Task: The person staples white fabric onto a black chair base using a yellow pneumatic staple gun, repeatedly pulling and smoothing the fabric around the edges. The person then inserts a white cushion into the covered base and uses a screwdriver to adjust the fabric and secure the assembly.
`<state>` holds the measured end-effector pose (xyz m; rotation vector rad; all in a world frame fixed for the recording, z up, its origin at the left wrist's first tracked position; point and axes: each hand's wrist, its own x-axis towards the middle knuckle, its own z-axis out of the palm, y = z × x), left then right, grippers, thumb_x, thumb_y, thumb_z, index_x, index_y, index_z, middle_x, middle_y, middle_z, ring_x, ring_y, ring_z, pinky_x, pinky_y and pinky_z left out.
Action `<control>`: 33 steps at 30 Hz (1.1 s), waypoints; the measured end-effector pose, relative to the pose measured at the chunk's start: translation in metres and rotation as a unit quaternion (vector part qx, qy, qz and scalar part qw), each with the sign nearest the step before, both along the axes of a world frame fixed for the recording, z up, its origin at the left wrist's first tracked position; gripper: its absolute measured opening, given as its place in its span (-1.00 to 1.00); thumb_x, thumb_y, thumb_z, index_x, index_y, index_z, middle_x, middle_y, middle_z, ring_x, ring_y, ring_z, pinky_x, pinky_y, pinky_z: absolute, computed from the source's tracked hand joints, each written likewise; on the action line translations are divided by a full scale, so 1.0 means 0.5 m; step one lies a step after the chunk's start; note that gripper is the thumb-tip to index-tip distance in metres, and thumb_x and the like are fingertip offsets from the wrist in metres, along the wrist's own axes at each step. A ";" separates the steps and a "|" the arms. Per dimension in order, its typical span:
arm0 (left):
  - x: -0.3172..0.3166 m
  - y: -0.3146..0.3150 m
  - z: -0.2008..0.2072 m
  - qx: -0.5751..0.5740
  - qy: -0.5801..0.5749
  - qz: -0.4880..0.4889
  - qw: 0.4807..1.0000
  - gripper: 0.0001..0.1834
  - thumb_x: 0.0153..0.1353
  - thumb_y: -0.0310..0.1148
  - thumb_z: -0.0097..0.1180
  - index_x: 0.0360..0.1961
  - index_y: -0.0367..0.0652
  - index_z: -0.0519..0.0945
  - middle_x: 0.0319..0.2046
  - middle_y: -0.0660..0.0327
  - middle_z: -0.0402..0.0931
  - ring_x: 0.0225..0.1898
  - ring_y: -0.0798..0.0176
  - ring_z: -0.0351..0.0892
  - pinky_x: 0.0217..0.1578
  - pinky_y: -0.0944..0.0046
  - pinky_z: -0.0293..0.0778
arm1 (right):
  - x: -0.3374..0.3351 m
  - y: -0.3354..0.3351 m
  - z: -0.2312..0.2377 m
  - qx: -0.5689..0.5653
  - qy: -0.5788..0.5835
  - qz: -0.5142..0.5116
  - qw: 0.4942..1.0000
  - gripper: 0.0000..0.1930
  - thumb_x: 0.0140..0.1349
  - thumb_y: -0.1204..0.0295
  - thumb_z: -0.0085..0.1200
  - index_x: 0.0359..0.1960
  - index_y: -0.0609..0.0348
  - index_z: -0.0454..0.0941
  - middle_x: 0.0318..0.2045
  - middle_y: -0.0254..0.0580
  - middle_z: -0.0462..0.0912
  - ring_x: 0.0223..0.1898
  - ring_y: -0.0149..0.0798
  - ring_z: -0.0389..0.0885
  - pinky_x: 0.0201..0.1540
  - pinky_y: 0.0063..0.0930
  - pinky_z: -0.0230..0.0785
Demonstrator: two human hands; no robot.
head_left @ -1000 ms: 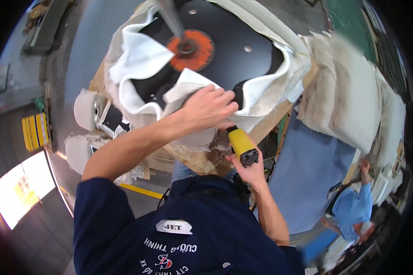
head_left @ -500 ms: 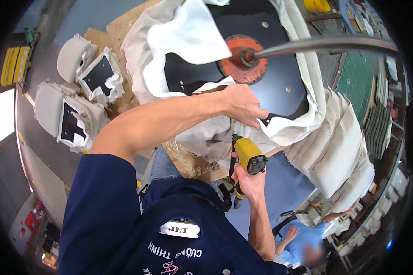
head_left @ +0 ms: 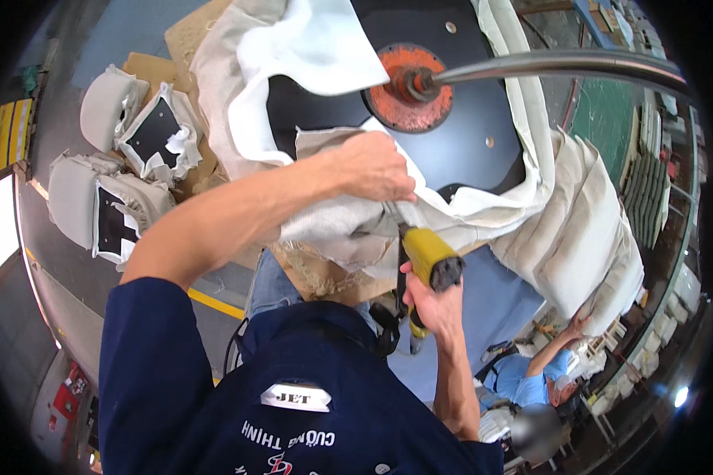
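Cloth (head_left: 348,229), grey and white, is draped over the edge of a round black seat base (head_left: 467,119), and its loose edge is bunched up under the left hand (head_left: 372,168). The left hand is closed tight on the cloth, fingers curled, pressing it down. A yellow staple gun (head_left: 428,261) is gripped by the right hand (head_left: 432,305), just below the left hand, with its nose touching the cloth. An orange disc (head_left: 408,87) with a bent metal pole (head_left: 554,67) is seen in the middle of the base. Covered seat backs (head_left: 107,190) are laid on the floor to the left.
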<state>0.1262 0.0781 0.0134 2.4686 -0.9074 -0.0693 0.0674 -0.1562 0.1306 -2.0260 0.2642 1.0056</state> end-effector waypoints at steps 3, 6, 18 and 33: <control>-0.001 0.008 -0.009 -0.011 -0.057 0.019 0.998 -0.48 0.41 0.14 0.01 -0.59 0.03 0.53 -0.72 0.27 0.52 -0.64 0.09 0.51 -0.34 0.12 0.38 | 0.018 0.005 -0.012 -0.034 0.025 0.007 0.999 -0.71 0.19 0.59 0.06 -0.04 0.36 0.58 -0.31 -0.21 0.72 -0.59 -0.39 0.60 -0.48 -0.43 0.46; -0.016 0.002 0.023 0.038 -0.001 0.018 0.999 -0.49 0.39 0.14 0.02 -0.59 0.06 0.60 -0.70 0.24 0.56 -0.62 0.08 0.54 -0.18 0.10 0.36 | 0.013 -0.010 -0.011 -0.033 0.003 0.022 0.999 -0.76 0.22 0.55 0.11 -0.10 0.37 0.59 -0.36 -0.22 0.71 -0.59 -0.38 0.61 -0.48 -0.43 0.47; -0.055 -0.009 0.030 0.054 -0.010 0.129 0.990 -0.59 0.35 0.07 0.12 -0.56 0.10 0.63 -0.67 0.29 0.59 -0.60 0.15 0.56 -0.26 0.10 0.28 | 0.067 -0.036 -0.017 -0.031 0.011 0.032 0.999 -0.76 0.20 0.52 0.16 -0.11 0.37 0.56 -0.50 -0.20 0.66 -0.61 -0.38 0.57 -0.51 -0.42 0.46; -0.009 -0.150 0.032 0.057 -0.075 0.088 0.992 -0.70 0.14 -0.03 0.31 -0.52 -0.01 0.65 -0.33 0.24 0.43 -0.16 0.15 0.42 -0.16 0.11 0.30 | 0.020 -0.199 -0.015 0.088 -0.022 -0.105 0.990 -0.58 0.17 0.65 0.10 0.11 0.32 0.58 -0.14 -0.23 0.77 -0.56 -0.43 0.60 -0.46 -0.48 0.50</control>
